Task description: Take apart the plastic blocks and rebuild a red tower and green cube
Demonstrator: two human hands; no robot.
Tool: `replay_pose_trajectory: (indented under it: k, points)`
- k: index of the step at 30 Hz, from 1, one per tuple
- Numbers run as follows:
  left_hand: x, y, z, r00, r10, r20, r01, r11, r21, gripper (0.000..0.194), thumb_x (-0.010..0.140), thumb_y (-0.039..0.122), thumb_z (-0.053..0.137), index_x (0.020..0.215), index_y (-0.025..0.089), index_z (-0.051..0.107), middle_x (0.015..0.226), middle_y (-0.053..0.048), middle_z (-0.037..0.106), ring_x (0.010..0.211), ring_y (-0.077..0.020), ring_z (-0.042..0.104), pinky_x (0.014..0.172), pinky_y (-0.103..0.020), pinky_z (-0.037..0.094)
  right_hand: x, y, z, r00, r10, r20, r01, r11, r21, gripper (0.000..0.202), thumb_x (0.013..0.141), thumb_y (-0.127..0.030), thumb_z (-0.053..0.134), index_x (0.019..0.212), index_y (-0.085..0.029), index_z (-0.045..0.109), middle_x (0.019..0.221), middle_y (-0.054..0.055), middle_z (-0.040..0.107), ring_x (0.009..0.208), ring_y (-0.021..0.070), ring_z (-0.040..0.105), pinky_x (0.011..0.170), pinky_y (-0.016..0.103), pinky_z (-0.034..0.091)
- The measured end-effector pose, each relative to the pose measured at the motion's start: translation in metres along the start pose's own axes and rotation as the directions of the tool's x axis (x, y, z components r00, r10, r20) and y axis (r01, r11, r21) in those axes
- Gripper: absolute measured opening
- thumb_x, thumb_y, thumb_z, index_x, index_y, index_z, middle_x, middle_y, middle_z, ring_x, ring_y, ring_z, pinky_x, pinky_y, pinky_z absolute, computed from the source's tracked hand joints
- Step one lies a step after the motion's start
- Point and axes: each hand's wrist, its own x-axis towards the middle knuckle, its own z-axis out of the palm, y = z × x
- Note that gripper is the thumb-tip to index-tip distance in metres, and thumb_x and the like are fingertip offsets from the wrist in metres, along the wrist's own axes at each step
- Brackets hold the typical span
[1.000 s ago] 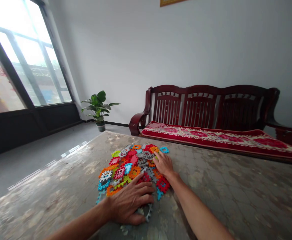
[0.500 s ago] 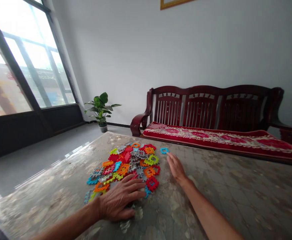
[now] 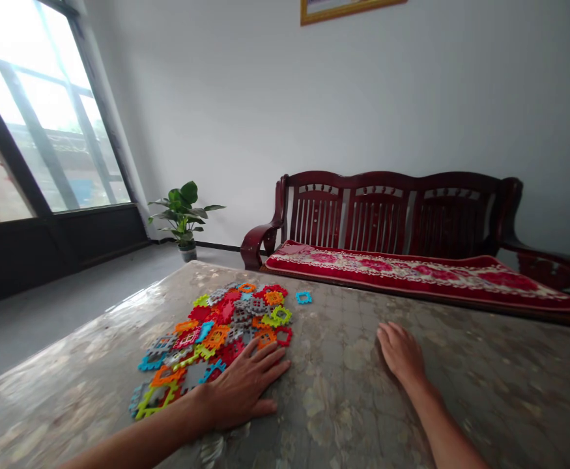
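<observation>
My left hand (image 3: 251, 383) lies palm down with spread fingers over the near right edge of a pile of plastic interlocking tiles (image 3: 216, 336). The tiles are red, orange, grey, lime green and blue, with notched edges, and many have open centres. Some of them are hidden under that hand. Apart from the heap, a single blue square frame tile (image 3: 303, 298) lies beyond its right side. My right hand (image 3: 402, 353) rests on the tabletop well to the right of the pile, fingers loosely extended, with nothing visible in it.
A patterned, glossy cover lies over the table (image 3: 343, 391). Behind it stands a dark red wooden bench (image 3: 363, 215) with a red floral seat cover (image 3: 402, 268). A potted plant (image 3: 185, 215) stands on the floor near the window (image 3: 45, 124).
My right hand has moved right and nearer, away from the single blue tile. My left hand has slid rightward across the pile's near edge. The camera has turned slightly right.
</observation>
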Motion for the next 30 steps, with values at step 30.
replay_pose_trajectory:
  k: [30]
  points:
    - [0.182,-0.101,0.016,0.665,-0.732,-0.146,0.746,0.644,0.17,0.056,0.095,0.05,0.028,0.135,0.023,0.055,0.14,-0.02,0.054,0.132,-0.0399,0.044,0.109,-0.067,0.013,0.0,-0.023,-0.017,0.996,0.016,0.084,-0.009,0.997,-0.075,0.041,0.097,-0.036,0.037,0.125,-0.025,0.064,0.135,0.01,0.059,0.122,0.0287,0.055,0.102,0.043,0.04]
